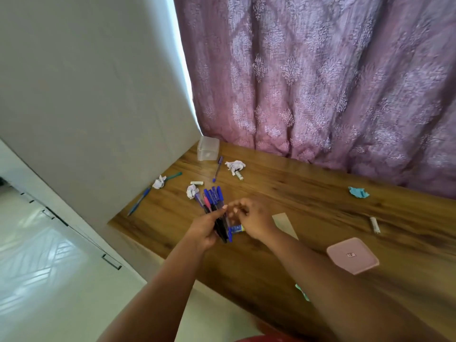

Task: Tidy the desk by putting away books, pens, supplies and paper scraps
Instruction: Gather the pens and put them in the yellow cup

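My left hand grips a bundle of several pens, mostly blue-capped with one pink, above the wooden desk. My right hand is right beside the bundle with curled fingers at the pens' barrels; what it pinches is blurred. A small blue-and-white tube shows under the hands. Loose on the desk lie a purple pen, a blue pen, a teal pen, white crumpled paper scraps and a blue scrap.
A clear plastic box stands at the desk's far left corner. A pink lid lies near the front right, a beige card by my right wrist, small white sticks elsewhere. A purple curtain hangs behind; a white wall stands left.
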